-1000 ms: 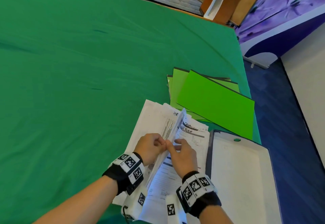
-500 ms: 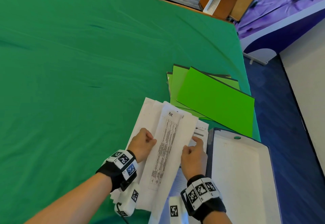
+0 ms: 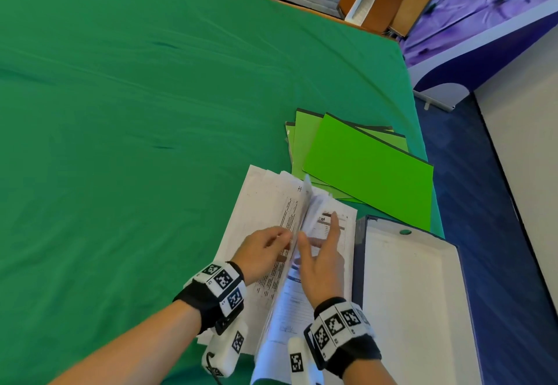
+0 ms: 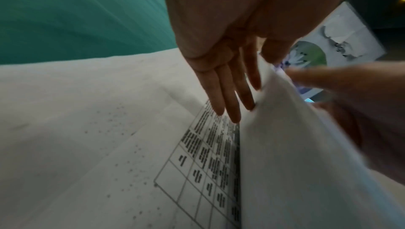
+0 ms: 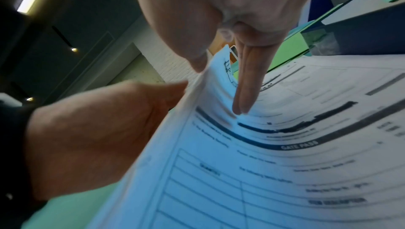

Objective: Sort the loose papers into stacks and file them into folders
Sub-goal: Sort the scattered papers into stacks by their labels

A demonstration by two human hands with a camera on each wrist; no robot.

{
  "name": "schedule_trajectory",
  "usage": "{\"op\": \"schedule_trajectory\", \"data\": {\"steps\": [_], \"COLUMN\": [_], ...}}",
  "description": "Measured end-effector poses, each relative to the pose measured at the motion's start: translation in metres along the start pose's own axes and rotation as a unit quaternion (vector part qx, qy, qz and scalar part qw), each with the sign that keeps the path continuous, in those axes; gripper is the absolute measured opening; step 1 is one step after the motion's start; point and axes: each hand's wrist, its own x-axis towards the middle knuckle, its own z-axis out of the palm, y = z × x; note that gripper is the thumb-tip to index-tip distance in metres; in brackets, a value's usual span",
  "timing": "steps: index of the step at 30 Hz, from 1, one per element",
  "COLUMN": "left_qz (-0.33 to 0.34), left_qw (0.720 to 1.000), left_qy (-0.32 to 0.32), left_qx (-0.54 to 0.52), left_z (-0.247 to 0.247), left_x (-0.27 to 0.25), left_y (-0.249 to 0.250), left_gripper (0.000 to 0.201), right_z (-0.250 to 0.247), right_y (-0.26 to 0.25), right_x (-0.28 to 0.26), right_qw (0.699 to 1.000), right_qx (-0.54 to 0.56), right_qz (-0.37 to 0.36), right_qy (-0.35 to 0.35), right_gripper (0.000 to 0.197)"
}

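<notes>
Head view looks down; wrist views (very close) share the papers (image 3: pixel 259 197).
</notes>
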Motion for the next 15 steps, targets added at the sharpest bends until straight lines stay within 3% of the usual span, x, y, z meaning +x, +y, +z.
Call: {"op": "schedule_trajectory", "data": {"steps": [3, 5, 6, 9, 12, 15], "left_qz": [0.002, 0.009, 0.005, -0.047, -0.122, -0.059], "left_qw": [0.997, 0.991, 0.980, 0.936, 0.943, 0.966], "left_qy": [-0.068, -0.052, -0.010, 0.136, 0.113, 0.076], "left_qx": [0.021, 0.122, 0.197, 0.320, 0.290, 0.239], "left_z": [0.006, 0.002, -0.001, -0.012, -0.016, -0.015], "left_x": [-0.005, -0.005, -0.004, -0.003, 0.004, -0.002], "left_y": [0.008, 0.007, 0.006, 0.004, 0.002, 0.011], "left_gripper": [0.030, 0.023, 0.026, 0.042, 0.051, 0.054], "right_z": [0.002, 0.000, 0.001, 0.001, 0.003, 0.006], "right_y": [-0.001, -0.005, -0.005, -0.003, 0.000, -0.006], "right_x": [-0.003, -0.002, -0.002, 0.004, 0.010, 0.009], "right_qw": [0.996, 0.990, 0.986, 0.979, 0.985, 0.992], "right_qx": [-0.063, -0.121, -0.151, -0.194, -0.171, -0.126], "right_qz": [-0.053, -0.051, -0.043, -0.032, 0.012, 0.027], "right_qy": [-0.015, -0.041, -0.050, -0.053, -0.021, -0.007], "right_gripper": [0.087, 0.094, 0.093, 0.059, 0.032, 0.028]}}
